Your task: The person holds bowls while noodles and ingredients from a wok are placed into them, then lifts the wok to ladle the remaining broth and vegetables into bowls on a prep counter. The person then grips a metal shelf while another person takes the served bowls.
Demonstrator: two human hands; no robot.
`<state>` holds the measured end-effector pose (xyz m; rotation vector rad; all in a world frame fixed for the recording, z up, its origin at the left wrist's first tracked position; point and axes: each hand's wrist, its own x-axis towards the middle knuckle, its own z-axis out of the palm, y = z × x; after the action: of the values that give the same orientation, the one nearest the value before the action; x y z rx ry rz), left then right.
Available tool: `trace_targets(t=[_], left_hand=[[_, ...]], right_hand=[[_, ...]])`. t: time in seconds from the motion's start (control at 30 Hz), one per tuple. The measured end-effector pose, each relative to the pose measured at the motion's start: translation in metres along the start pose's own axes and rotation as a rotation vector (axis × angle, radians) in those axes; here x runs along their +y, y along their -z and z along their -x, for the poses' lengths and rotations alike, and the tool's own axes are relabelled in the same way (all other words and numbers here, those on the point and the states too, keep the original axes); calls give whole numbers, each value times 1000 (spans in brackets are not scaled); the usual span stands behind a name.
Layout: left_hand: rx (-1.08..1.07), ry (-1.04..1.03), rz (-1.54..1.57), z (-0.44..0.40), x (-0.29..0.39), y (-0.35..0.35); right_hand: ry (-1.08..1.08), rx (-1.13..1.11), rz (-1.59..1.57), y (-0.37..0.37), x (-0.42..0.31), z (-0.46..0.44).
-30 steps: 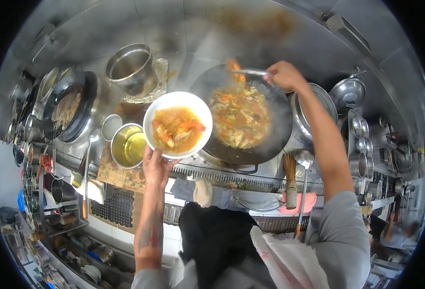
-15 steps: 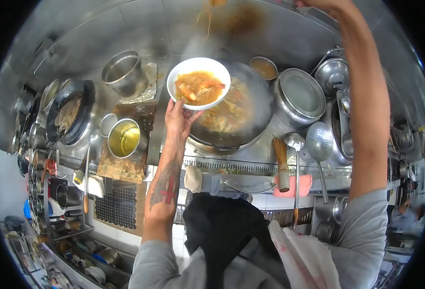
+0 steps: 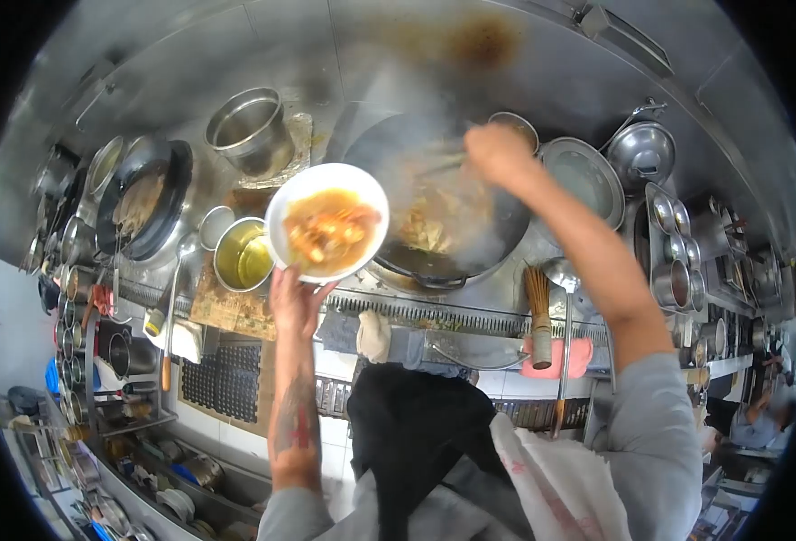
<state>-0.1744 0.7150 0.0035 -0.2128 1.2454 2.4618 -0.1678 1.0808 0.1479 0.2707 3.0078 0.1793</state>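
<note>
A white bowl (image 3: pixel 280 212) of orange-brown broth with shrimp-like pieces is held by my left hand (image 3: pixel 297 302), its fingers under and around the near rim. The bowl is tilted toward me, just left of the wok. My right hand (image 3: pixel 501 158) is closed above the right side of the wok, around a thin, long utensil (image 3: pixel 441 162) that points left. Steam and motion blur hide whether it is chopsticks or tongs. In the dark wok (image 3: pixel 506 236) lies food (image 3: pixel 427 224) that looks like noodles in broth, partly veiled by steam.
Left of the bowl are a pot of yellow liquid (image 3: pixel 243 256), a tall steel pot (image 3: pixel 252 135) and a second wok (image 3: pixel 179 203). On the right stand a lidded-looking round pot (image 3: pixel 587 185), a bamboo brush (image 3: pixel 538 311) and a ladle (image 3: pixel 562 338). Another person (image 3: pixel 763 419) is far right.
My right hand has come down from high at the top to over the wok. The bowl in my left hand has moved left and toward me, and tilts more.
</note>
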Motion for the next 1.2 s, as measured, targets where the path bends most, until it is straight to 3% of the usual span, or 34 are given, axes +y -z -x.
trace_targets(t=[0.1, 0.23, 0.3, 0.33, 0.4, 0.43, 0.5, 0.6, 0.73, 0.8, 0.93, 1.0, 1.07, 1.13, 1.2], left_hand=[[75, -26, -66, 17, 30, 46], [143, -87, -55, 32, 58, 67], [148, -78, -38, 28, 62, 75], [124, -80, -40, 25, 63, 77], [97, -85, -39, 18, 63, 77], [95, -104, -52, 15, 60, 72], [81, -104, -37, 9, 52, 65], [-5, -80, -27, -8, 37, 56], [-60, -35, -144, -32, 16, 31], [-23, -4, -73, -43, 8, 9], [-159, 22, -10, -65, -17, -25], [-173, 50, 9, -65, -25, -48], [-234, 58, 50, -62, -31, -68], [-276, 61, 51, -54, -38, -79], [-328, 104, 25, -46, -41, -84]], right_hand=[[-26, -136, -301, -67, -16, -20], [-115, -212, -438, -105, -36, -48], [69, 102, -412, -140, -47, -60], [70, 100, -412, -165, -50, -69], [-56, 357, -490, -205, -50, -87], [-54, 359, -488, -190, -44, -86], [-155, -125, -525, -133, -22, -71], [-207, -167, -696, -93, 12, -58], [-114, 39, -625, 5, 37, -20], [-100, 42, -675, 61, 39, 1], [-62, 161, -614, 134, 30, 37], [-54, 214, -573, 142, 24, 46], [88, 200, -527, 129, 21, 40], [76, 70, -484, 101, 8, 25], [41, -13, -128, 75, -12, 25]])
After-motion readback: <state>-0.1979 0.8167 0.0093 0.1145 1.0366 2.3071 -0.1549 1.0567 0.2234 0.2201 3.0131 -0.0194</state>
